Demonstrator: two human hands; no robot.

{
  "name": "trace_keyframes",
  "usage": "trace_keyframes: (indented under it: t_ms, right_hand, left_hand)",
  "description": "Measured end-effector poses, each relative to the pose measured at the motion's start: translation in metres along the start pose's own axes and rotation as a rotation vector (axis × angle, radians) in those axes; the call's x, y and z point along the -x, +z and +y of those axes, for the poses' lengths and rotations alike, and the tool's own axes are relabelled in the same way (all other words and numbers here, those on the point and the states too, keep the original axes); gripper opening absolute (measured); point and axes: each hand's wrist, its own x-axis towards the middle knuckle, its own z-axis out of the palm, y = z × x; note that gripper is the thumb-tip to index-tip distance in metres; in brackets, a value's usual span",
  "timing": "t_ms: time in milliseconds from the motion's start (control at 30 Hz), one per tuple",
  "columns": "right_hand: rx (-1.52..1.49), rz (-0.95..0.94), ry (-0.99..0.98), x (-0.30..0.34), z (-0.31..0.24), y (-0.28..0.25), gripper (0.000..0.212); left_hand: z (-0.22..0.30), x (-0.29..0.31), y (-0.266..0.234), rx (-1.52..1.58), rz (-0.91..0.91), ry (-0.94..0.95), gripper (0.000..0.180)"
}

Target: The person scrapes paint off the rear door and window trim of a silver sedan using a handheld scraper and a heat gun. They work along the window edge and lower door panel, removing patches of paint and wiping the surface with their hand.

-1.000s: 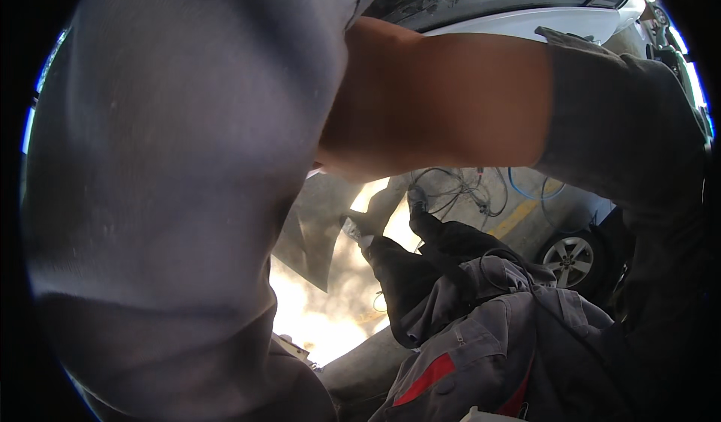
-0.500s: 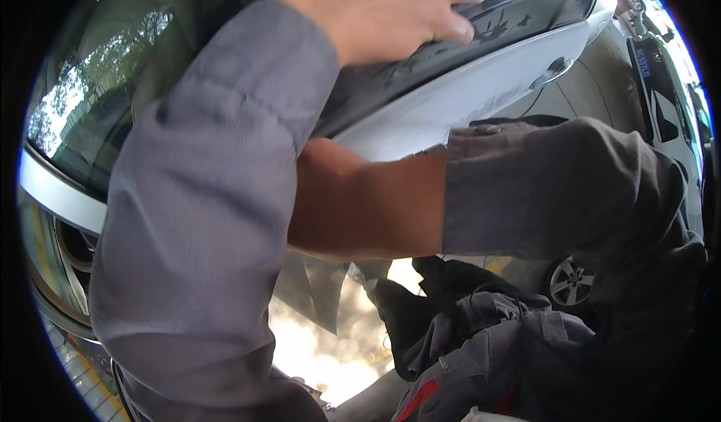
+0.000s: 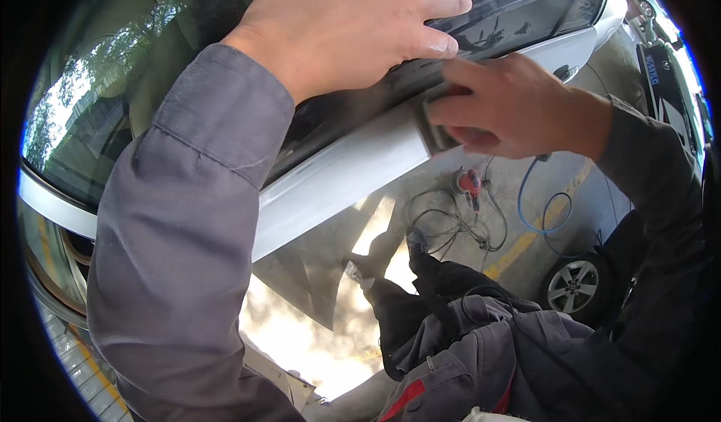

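Note:
A white car door panel (image 3: 353,180) slants across the view below its dark side window (image 3: 518,31). My left hand (image 3: 349,27) lies flat over the glass and upper door edge, fingers stretched out and whitish at the tips; nothing shows in it. On the door, farther right, my right hand (image 3: 511,110) is closed round a block with red and dark parts (image 3: 435,125), which looks like a sanding block. It is pressed to the panel's surface or very near it. Motion blurs its edges, and my fingers cover much of it.
A red power tool (image 3: 469,184) with a coiled dark cable lies on the floor beside my feet. A blue hose (image 3: 529,196) loops to its right, near a loose wheel (image 3: 573,287). The windshield (image 3: 98,84) is at the left; another car (image 3: 672,99) stands far right.
My right hand has swept right along the door, from under my left forearm out into view with the block. My left hand has shifted slightly left and down in the picture.

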Motion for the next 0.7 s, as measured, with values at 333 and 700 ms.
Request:
trace_keyframes:
  t_ms: [333, 700]
  right_hand:
    - [-0.005, -0.017, -0.024, 0.005, 0.003, 0.001, 0.04]
    - [-0.042, 0.0, -0.089, -0.059, -0.032, 0.015, 0.019]
  left_hand:
    - [0.001, -0.002, 0.003, 0.004, -0.041, 0.011, 0.014]
    - [-0.001, -0.002, 0.026, -0.03, 0.103, 0.017, 0.009]
